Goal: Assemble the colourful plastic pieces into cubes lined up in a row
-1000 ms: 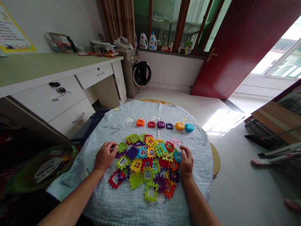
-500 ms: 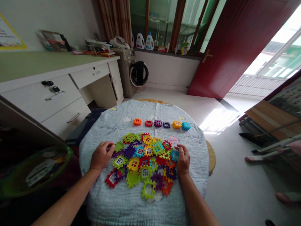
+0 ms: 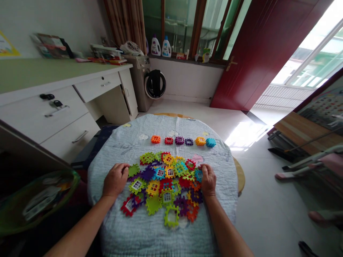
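A heap of flat, toothed plastic tiles [image 3: 164, 185] in green, purple, red, orange, yellow and blue lies on a round table under a pale blue quilted cloth [image 3: 144, 228]. My left hand [image 3: 115, 180] rests at the heap's left edge, fingertips against a green tile [image 3: 133, 170]. At the heap's right edge, my right hand [image 3: 208, 179] has its fingers curled against a blue tile [image 3: 198, 175]. Neither hand lifts anything. Farther back, several small tiles stand in a row [image 3: 183, 141], from orange on the left to blue on the right.
A white desk with drawers [image 3: 61, 103] runs along the left. A green basket [image 3: 32, 203] sits low at left. A washing machine [image 3: 150, 84] and a red door [image 3: 257, 53] stand behind. A folded drying rack [image 3: 308, 162] lies on the tiled floor at right.
The view has shifted slightly right and down. Both hands stay at the heap's two sides, the left one sliding a little lower along the edge. The tiles keep their places.
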Demonstrator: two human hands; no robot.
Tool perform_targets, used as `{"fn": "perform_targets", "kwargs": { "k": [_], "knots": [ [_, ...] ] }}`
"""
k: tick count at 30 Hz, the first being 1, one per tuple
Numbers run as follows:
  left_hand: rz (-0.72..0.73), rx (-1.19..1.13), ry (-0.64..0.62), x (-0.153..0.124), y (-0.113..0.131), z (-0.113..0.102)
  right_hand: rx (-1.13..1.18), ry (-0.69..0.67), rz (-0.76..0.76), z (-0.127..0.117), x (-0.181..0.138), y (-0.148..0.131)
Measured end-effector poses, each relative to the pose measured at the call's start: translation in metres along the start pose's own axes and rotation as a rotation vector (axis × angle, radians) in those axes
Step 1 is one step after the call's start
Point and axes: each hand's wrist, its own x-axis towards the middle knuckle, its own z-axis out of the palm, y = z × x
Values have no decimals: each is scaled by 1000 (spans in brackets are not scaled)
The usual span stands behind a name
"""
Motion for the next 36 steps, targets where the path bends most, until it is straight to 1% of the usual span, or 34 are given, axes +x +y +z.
{"fn": "perform_targets", "kwargs": {
  "k": [9, 12, 15, 20, 22, 23, 25, 27, 30, 34, 36],
  "knots": [
    [-26, 50, 6, 0, 3, 3, -65, -1, -25, -1, 1, -2],
    [-25, 72, -38, 3, 4, 1, -72, -3, -32, -1, 1, -1],
    [-6, 45, -171, 15, 4, -7, -68, -3, -27, -1, 1, -2],
    [-28, -92, -491, 43, -2, -27, 2, -1, 16, -1, 2, -2],
    [-40, -148, -571, 48, -6, -33, 31, 15, 27, -1, 2, -3],
    [-50, -175, -591, 49, -9, -34, 49, 26, 30, -1, 2, -3],
    [-86, -230, -590, 48, -15, -34, 94, 45, 33, -1, 2, -4],
    [-127, -281, -560, 46, -20, -32, 147, 62, 34, -3, 2, -3],
    [-143, -315, -520, 44, -23, -26, 224, 95, 38, -5, 4, 1],
    [-129, -235, -505, 45, -20, -22, 245, 185, 18, -8, 5, 10],
    [-123, -195, -498, 45, -18, -22, 228, 198, 7, -10, 5, 12]
  ]
}}
